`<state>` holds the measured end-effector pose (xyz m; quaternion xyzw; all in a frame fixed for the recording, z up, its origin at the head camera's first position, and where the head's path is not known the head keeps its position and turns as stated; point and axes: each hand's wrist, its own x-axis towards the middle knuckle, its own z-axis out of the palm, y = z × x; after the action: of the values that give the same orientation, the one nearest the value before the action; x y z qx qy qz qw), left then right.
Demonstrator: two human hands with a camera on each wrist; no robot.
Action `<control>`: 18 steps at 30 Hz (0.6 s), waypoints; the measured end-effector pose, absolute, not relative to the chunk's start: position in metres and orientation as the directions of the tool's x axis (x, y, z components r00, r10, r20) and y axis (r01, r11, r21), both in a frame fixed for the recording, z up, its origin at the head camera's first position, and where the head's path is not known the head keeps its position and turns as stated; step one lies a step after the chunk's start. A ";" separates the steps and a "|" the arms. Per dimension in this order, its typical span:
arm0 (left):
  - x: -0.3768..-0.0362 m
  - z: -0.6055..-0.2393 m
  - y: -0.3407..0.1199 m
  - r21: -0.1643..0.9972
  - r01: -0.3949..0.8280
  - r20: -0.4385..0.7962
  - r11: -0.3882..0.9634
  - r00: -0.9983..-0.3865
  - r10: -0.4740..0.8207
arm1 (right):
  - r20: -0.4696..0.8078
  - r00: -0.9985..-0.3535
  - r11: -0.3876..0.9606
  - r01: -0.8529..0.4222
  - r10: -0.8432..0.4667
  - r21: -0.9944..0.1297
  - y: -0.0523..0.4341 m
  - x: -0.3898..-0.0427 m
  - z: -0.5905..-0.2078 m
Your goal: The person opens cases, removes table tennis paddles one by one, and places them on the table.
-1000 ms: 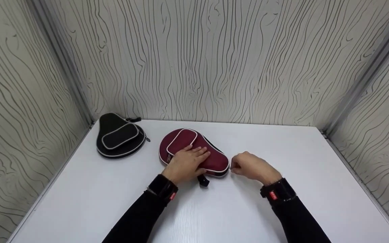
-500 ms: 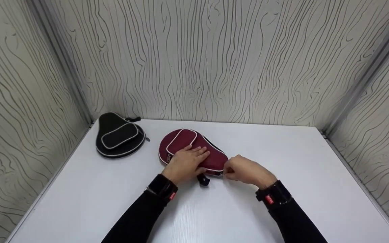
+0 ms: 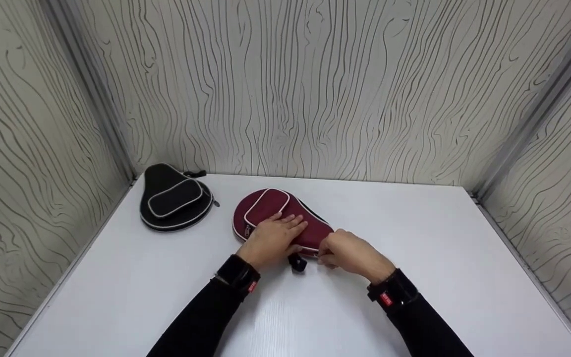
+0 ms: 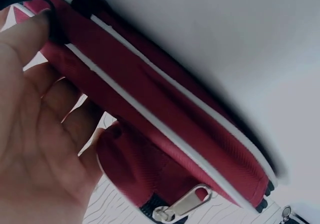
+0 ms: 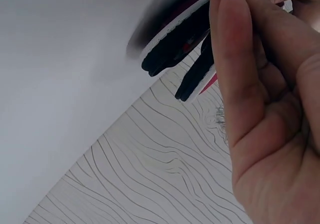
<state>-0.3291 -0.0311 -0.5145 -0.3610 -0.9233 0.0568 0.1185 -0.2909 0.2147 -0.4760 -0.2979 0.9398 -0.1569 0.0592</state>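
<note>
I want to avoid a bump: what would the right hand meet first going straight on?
Probably the black strap of the red case, then the left hand; how their heights compare is unclear.

There're 2 zip cases (image 3: 317, 230) (image 3: 175, 199), 2 hands (image 3: 271, 241) (image 3: 352, 254), 2 wristbands (image 3: 231, 271) (image 3: 400, 287) & 1 tbl (image 3: 424, 223).

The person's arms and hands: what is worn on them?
The left sleeve and right sleeve are black. The left wristband and right wristband are also black, each with a small red tag whose pale marking is unreadable. The left hand and right hand are bare.
</note>
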 end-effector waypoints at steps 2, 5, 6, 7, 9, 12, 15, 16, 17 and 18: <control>-0.327 -0.509 -0.031 -0.172 0.657 0.155 0.734 -0.717 0.679 | -0.027 -0.806 0.763 -0.548 -0.591 -0.342 0.217 -0.293 -0.474; -0.325 -0.504 -0.031 -0.117 0.667 0.121 0.736 -0.726 0.677 | -0.043 -0.799 0.750 -0.543 -0.600 -0.378 0.225 -0.296 -0.468; -0.325 -0.504 -0.032 -0.094 0.672 0.113 0.734 -0.726 0.679 | -0.044 -0.800 0.747 -0.537 -0.599 -0.391 0.229 -0.297 -0.466; -0.325 -0.503 -0.033 -0.066 0.679 0.106 0.731 -0.724 0.682 | -0.042 -0.803 0.745 -0.530 -0.595 -0.405 0.233 -0.298 -0.463; -0.325 -0.502 -0.034 -0.019 0.694 0.094 0.719 -0.715 0.693 | -0.029 -0.815 0.748 -0.515 -0.578 -0.419 0.241 -0.301 -0.457; -0.325 -0.500 -0.036 0.037 0.724 0.079 0.689 -0.689 0.720 | 0.024 -0.830 0.752 -0.517 -0.557 -0.409 0.252 -0.305 -0.451; -0.325 -0.498 -0.037 0.096 0.754 0.063 0.650 -0.656 0.752 | 0.073 -0.842 0.763 -0.518 -0.535 -0.387 0.260 -0.308 -0.450; -0.325 -0.498 -0.037 0.114 0.762 0.056 0.637 -0.645 0.762 | 0.084 -0.845 0.765 -0.516 -0.528 -0.384 0.262 -0.310 -0.451; -0.324 -0.497 -0.037 0.133 0.770 0.051 0.624 -0.635 0.771 | 0.091 -0.847 0.767 -0.515 -0.524 -0.382 0.264 -0.311 -0.452; -0.324 -0.496 -0.036 0.148 0.779 0.049 0.610 -0.622 0.782 | 0.095 -0.849 0.769 -0.514 -0.520 -0.379 0.265 -0.312 -0.452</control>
<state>-0.3236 -0.0361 -0.4963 -0.4348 -0.8971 -0.0774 -0.0104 -0.3117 0.2647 -0.4524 -0.2749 0.9406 -0.1992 0.0076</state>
